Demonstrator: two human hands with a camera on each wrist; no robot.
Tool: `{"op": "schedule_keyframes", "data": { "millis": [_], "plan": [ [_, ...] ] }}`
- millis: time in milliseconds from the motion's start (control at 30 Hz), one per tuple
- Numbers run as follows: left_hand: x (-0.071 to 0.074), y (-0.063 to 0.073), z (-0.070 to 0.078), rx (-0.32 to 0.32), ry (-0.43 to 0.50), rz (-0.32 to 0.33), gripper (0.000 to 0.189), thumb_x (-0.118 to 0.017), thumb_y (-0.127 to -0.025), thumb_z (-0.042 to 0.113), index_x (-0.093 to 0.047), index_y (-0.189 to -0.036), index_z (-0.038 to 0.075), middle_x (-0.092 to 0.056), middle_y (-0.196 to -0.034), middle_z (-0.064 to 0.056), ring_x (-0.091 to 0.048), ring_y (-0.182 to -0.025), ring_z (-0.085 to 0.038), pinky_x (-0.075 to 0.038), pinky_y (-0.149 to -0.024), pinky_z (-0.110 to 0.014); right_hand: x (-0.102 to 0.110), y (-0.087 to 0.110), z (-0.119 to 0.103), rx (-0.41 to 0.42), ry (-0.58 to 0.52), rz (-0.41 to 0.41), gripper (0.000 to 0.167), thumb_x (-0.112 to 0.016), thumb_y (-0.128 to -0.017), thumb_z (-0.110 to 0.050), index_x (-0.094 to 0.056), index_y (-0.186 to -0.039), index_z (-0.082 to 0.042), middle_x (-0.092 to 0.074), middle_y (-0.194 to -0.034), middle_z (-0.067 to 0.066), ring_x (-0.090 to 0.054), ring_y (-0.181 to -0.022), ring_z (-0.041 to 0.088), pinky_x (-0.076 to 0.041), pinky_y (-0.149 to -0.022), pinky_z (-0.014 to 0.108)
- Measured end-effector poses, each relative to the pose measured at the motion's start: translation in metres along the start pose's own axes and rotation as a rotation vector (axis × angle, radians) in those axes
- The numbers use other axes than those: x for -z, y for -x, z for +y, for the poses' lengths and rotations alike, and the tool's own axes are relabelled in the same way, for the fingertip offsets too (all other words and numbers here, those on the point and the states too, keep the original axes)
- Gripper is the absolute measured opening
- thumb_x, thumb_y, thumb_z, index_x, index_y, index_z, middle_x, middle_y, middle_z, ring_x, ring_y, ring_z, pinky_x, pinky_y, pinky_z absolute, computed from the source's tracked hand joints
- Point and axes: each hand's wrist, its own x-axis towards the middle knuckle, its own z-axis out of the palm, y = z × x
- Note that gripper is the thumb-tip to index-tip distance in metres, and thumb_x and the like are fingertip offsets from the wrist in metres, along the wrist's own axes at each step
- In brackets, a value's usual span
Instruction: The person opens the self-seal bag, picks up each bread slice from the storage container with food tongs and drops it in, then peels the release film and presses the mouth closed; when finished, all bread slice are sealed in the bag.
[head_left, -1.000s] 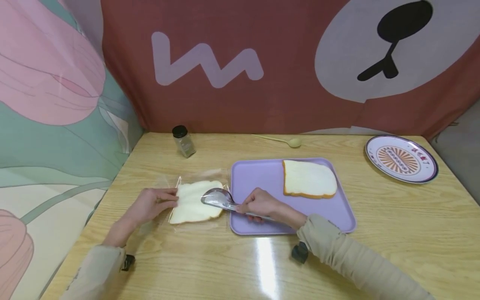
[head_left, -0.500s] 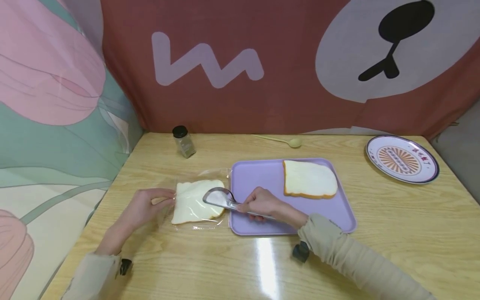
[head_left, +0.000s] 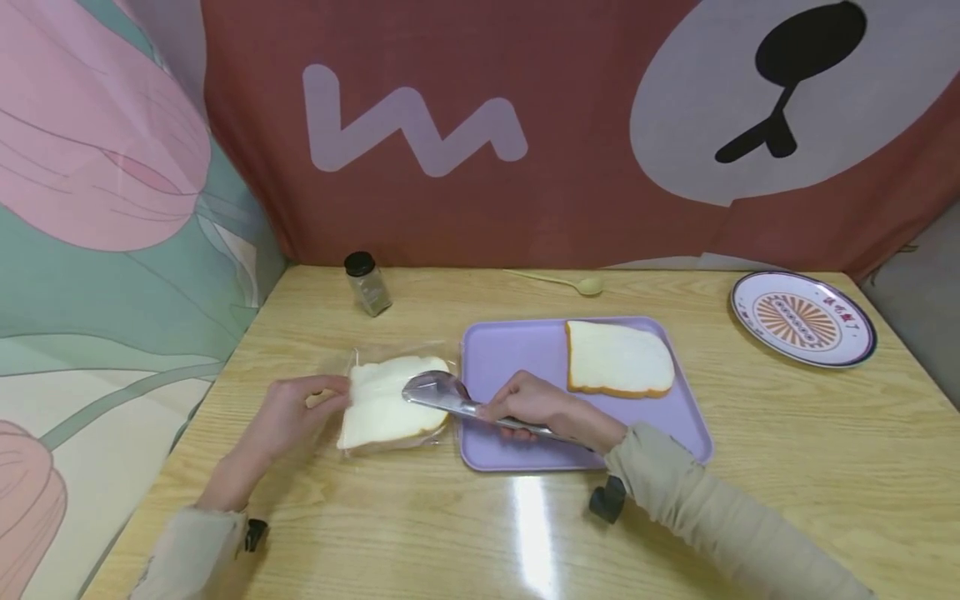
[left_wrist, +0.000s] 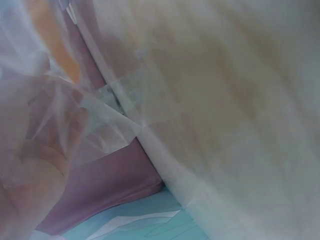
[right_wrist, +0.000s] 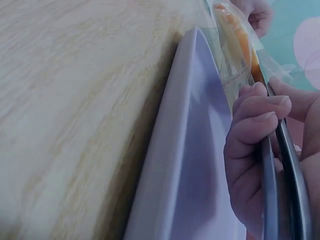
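Observation:
In the head view a pale bread slice (head_left: 386, 408) lies inside a clear plastic bag (head_left: 378, 350) on the table, left of the purple tray. My left hand (head_left: 288, 417) pinches the bag's left edge between thumb and fingers. Metal tongs (head_left: 437, 390) with a broad rounded head are gripped in my right hand (head_left: 528, 402), over the tray's left part. That head overlaps the slice's right side. Both arms of the tongs show within the curled fingers in the right wrist view. Clear film spreads across the left hand (left_wrist: 37, 165) in the left wrist view.
The purple tray (head_left: 517, 350) carries another bread slice (head_left: 618, 358) with a brown crust at its back right. Behind stand a black-capped spice jar (head_left: 367, 285) and a yellowish spoon (head_left: 587, 286). A patterned plate (head_left: 802, 318) lies at the far right, near the cloth backdrop (head_left: 600, 192).
My left hand has shifted slightly left from its position one second ago, still pinching the bag. The bag and slice have tilted a little, and the head of the tongs has turned slightly over the slice.

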Motion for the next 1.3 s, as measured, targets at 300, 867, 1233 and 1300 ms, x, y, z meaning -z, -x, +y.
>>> {"op": "schedule_keyframes", "data": {
  "millis": [300, 867, 1233, 1300],
  "plan": [
    [-0.005, 0.002, 0.002, 0.009, 0.058, 0.003, 0.020, -0.081, -0.070, -0.005, -0.074, -0.087, 0.004, -0.073, -0.090, -0.009, -0.070, -0.081, -0.027, -0.057, -0.068, -0.035, 0.000, -0.003, 0.004, 0.013, -0.013, -0.011, 0.028, -0.067, -0.089, -0.017, -0.067, -0.073, 0.006, -0.053, -0.050, 0.001, -0.039, -0.038, 0.008, -0.033, -0.037, 0.020],
    [-0.006, -0.005, 0.011, -0.083, -0.055, -0.040, 0.020, -0.076, -0.074, -0.005, -0.073, -0.092, 0.004, -0.070, -0.084, -0.005, -0.066, -0.076, -0.020, -0.055, -0.066, -0.038, -0.010, -0.005, 0.004, 0.024, 0.036, 0.056, 0.024, -0.070, -0.086, -0.018, -0.071, -0.076, 0.004, -0.054, -0.050, 0.002, -0.038, -0.038, 0.009, -0.032, -0.037, 0.020],
    [-0.001, -0.009, 0.019, -0.052, -0.067, -0.013, 0.016, -0.076, -0.074, -0.004, -0.071, -0.087, 0.005, -0.071, -0.088, -0.008, -0.069, -0.083, -0.026, -0.056, -0.072, -0.042, -0.013, -0.002, 0.002, 0.024, 0.163, 0.144, 0.021, -0.072, -0.084, -0.021, -0.074, -0.074, -0.004, -0.053, -0.047, 0.001, -0.039, -0.036, 0.009, -0.033, -0.035, 0.020],
    [-0.001, -0.008, 0.019, -0.055, -0.063, 0.000, 0.017, -0.076, -0.074, -0.005, -0.071, -0.088, 0.004, -0.072, -0.088, -0.010, -0.069, -0.082, -0.027, -0.056, -0.071, -0.041, -0.013, -0.002, 0.002, 0.029, 0.193, 0.160, 0.021, -0.072, -0.085, -0.023, -0.075, -0.074, -0.005, -0.054, -0.046, 0.000, -0.039, -0.036, 0.009, -0.033, -0.035, 0.020]
  ]
}}
